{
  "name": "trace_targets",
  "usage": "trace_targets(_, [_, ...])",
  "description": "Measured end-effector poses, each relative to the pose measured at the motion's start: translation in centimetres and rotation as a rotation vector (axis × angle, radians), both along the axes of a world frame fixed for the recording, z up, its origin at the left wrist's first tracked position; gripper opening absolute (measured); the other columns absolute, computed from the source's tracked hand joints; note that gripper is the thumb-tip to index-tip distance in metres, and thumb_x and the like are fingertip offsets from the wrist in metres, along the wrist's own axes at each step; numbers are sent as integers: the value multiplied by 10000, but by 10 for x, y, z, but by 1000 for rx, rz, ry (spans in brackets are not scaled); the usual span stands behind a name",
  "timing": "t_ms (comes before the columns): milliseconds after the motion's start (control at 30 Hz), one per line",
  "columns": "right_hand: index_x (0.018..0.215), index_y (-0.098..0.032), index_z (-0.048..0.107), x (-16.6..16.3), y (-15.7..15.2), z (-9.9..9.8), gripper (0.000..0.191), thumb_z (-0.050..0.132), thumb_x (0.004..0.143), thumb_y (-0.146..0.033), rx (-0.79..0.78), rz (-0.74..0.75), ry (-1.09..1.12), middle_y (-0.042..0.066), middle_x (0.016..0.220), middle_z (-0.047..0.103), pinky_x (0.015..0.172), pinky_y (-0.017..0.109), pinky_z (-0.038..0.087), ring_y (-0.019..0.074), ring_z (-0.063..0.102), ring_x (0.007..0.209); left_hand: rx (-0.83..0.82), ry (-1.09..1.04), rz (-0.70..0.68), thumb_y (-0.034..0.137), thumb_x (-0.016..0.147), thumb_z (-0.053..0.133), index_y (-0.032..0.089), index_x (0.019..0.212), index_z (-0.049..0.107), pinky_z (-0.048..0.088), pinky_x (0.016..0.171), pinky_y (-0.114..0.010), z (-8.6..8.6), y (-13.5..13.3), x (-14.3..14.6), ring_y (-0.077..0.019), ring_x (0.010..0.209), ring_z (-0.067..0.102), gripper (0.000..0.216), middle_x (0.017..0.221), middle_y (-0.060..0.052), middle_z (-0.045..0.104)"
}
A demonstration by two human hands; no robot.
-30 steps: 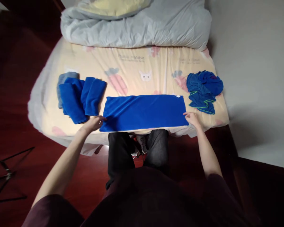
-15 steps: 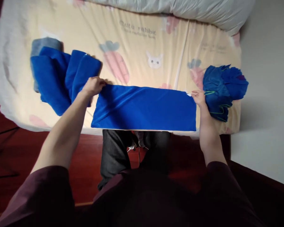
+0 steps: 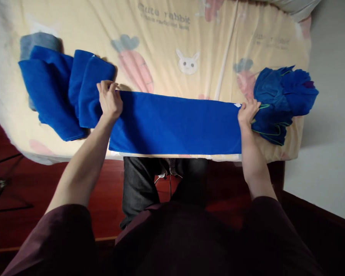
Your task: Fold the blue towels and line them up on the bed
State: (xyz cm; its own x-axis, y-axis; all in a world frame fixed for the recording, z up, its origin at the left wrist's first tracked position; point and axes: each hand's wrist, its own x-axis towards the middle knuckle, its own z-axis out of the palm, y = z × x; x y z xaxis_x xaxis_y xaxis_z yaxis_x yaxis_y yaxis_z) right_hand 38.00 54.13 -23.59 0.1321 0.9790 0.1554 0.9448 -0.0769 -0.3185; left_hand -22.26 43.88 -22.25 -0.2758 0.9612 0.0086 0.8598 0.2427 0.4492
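Observation:
A blue towel (image 3: pixel 172 122) lies as a long, smooth strip along the near edge of the bed, with a small white tag at its upper right corner. My left hand (image 3: pixel 110 100) is at the towel's upper left corner, fingers bent and apart, close beside a folded blue towel (image 3: pixel 93 92). At the other end, my right hand (image 3: pixel 248 111) rests by the tagged corner with its fingers apart. It partly covers that end and comes near the green cord of a crumpled blue cloth bundle (image 3: pixel 284 92).
More folded blue cloths (image 3: pixel 51 92) and a grey-blue one (image 3: pixel 40 40) lie at the left. The bed sheet (image 3: pixel 166 57) has rabbit and carrot prints. A pale wall (image 3: pixel 330 115) stands at the right, and black stand legs (image 3: pixel 1 184) are on the floor at left.
Both hands have loosened from pinching the towel's upper corners, and their fingers are now spread. The diagonal creases in the towel have smoothed out. The view has shifted slightly.

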Motion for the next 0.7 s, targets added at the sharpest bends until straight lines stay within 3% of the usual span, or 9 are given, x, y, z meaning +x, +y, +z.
trace_targets(100, [1566, -166, 535, -30, -33, -8, 524, 421, 1104, -385, -68, 201, -36, 179, 1692, 437, 1311, 633, 298, 344, 377, 1585, -32, -2, -185, 491, 1116, 352, 95, 1644, 346, 89, 1364, -614, -7, -27, 27, -303, 1639, 133, 660, 1776, -115, 241])
trace_targets(167, [1638, -197, 456, -34, -48, -18, 585, 416, 1106, -438, -141, 319, -53, 135, 1751, 361, 1338, 617, 249, 318, 303, 1636, -75, -7, -216, 603, 1095, 335, 128, 1683, 304, 37, 1367, -615, -17, -38, 33, -311, 1679, 43, 757, 1809, -91, 189])
trace_targets(300, [1700, -240, 346, -7, -45, -33, 610, 313, 1126, -444, -168, 168, -60, 101, 1790, 286, 1349, 646, 169, 276, 194, 1684, -96, 14, -133, 678, 1077, 263, 90, 1702, 272, -2, 1355, -619, -31, -32, 26, -315, 1691, -7, 857, 1829, -105, 110])
trace_targets(433, [1731, -220, 264, -1, -34, -29, 631, 276, 1129, -408, -184, 87, -59, 118, 1811, 210, 1321, 728, 128, 308, 103, 1701, -109, -8, -105, 664, 1085, 225, 81, 1716, 211, -60, 1342, -632, -28, -28, 29, -306, 1684, -92, 859, 1820, -85, 143])
trace_targets(533, [1747, -193, 217, -35, -51, -21, 665, 301, 1123, -408, -157, 195, -50, 110, 1826, 144, 1318, 752, 36, 343, -10, 1704, -96, -4, -140, 630, 1073, 314, 120, 1720, 255, -42, 1343, -663, -25, -45, 46, -342, 1694, -70, 826, 1827, -123, 119])
trace_targets(700, [1768, -284, 91, -136, -91, -26, 758, 419, 1101, -430, -177, 621, 62, -5, 1836, 95, 1329, 712, -106, 335, -121, 1694, -109, 59, -209, 604, 1038, 449, 201, 1735, 245, -24, 1322, -720, -25, -59, 99, -389, 1689, -88, 830, 1833, -112, 90])
